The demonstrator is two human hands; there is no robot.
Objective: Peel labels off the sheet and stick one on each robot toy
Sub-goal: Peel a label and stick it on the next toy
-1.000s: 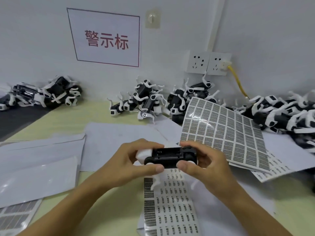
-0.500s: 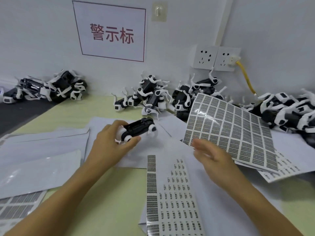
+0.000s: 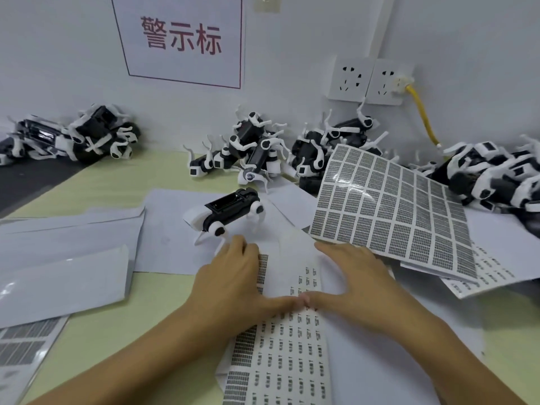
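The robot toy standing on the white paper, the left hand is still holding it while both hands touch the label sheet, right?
Not quite. In the head view the robot toy stands alone on the white paper; the left hand has let go. Both it and the right hand do touch the label sheet.

even, soft indoor light fills the scene, bright without harshness, and the white wall (image 3: 438, 30) shows no hard shadows. glare streaks the glossy label sheet (image 3: 388, 211) near its upper left, and a paler sheen lies on the blank backing sheet (image 3: 58, 282) at left. faint, diffuse shadows sit under the left hand (image 3: 233, 285) and right hand (image 3: 359, 285). wide-angle distortion bends the sign's (image 3: 181, 39) edges and stretches the forearms at the lower edge. fine print on the labels is soft, with compression smear on the toy piles (image 3: 496, 171).
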